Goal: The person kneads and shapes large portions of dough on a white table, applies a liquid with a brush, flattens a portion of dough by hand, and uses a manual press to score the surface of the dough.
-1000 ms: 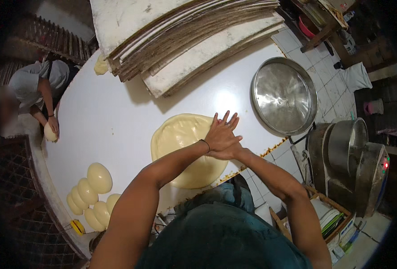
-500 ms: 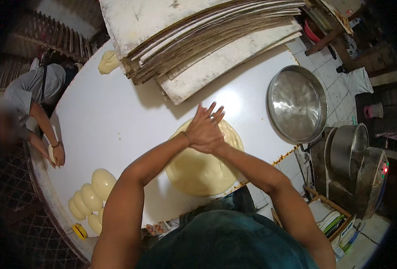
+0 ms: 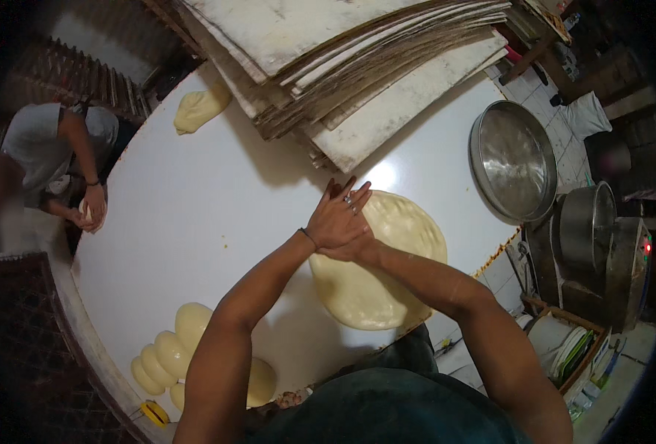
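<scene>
A wide, flattened round of pale yellow dough [image 3: 387, 288] lies on the white table in front of me. My left hand [image 3: 339, 222], with rings on it, rests crossed over my right hand [image 3: 359, 248] at the dough's upper left edge. The left fingers are stretched out and spread. My right hand lies flat beneath, its fingers partly covered by the left ones. Neither hand grasps anything. Several smooth dough balls [image 3: 174, 354] sit together at the lower left, and another dough ball [image 3: 261, 382] shows beside my left forearm.
Flour-dusted boards [image 3: 387, 89] are stacked at the far side, beside a dough lump [image 3: 198, 109]. At the right are a round metal pan [image 3: 516, 163] and a metal pot [image 3: 583, 229]. A co-worker's hands [image 3: 93, 207] hold a pale piece at the table's left edge.
The view has shifted, so the table's contents sit farther right. My crossed hands have gone from the dough's upper middle to its upper left edge. The co-worker's hands have lifted from the table.
</scene>
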`<state>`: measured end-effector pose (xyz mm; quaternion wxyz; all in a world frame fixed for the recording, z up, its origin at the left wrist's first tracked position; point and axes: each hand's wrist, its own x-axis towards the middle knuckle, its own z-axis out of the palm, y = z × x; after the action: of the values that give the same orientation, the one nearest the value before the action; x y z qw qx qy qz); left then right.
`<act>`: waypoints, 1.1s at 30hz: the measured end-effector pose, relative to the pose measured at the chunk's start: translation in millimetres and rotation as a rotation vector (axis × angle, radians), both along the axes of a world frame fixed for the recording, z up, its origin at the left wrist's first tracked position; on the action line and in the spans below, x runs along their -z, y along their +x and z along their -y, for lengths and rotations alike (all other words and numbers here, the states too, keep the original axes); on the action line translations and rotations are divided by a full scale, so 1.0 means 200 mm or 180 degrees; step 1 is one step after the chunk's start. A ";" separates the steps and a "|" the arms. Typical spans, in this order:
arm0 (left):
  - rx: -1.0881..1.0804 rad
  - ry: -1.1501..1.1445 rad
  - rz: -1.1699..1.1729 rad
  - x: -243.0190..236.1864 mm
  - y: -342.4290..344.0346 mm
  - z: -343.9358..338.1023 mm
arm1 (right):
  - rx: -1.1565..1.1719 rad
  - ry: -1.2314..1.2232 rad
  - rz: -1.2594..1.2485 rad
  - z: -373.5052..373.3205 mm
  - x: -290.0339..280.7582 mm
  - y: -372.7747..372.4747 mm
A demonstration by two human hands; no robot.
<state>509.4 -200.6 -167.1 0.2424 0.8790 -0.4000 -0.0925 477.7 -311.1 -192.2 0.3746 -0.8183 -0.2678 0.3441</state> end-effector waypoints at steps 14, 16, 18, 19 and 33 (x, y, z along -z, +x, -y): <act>0.0318 0.0512 0.0135 -0.07 -0.72 -0.16 | 0.0036 -0.0549 0.1401 -0.22 -0.12 -0.70; 0.0182 0.0524 0.0505 -0.03 -0.73 -0.17 | 0.0055 -0.0595 0.1600 -0.25 -0.14 -0.79; 0.0184 0.0671 0.0513 0.00 -0.78 -0.15 | -0.0084 -0.0458 0.1125 -0.20 -0.11 -0.77; 0.0099 0.0560 0.0497 0.01 -0.79 -0.13 | -0.0103 -0.0389 0.1003 -0.18 -0.13 -0.80; -0.0090 0.0295 0.0394 -0.03 -0.84 0.62 | 0.0161 -0.0458 0.1180 0.50 -0.23 -0.85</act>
<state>340.7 -324.7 -160.4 0.1776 0.8989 -0.3970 -0.0530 308.1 -411.9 -145.2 0.2680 -0.8987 -0.2863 0.1962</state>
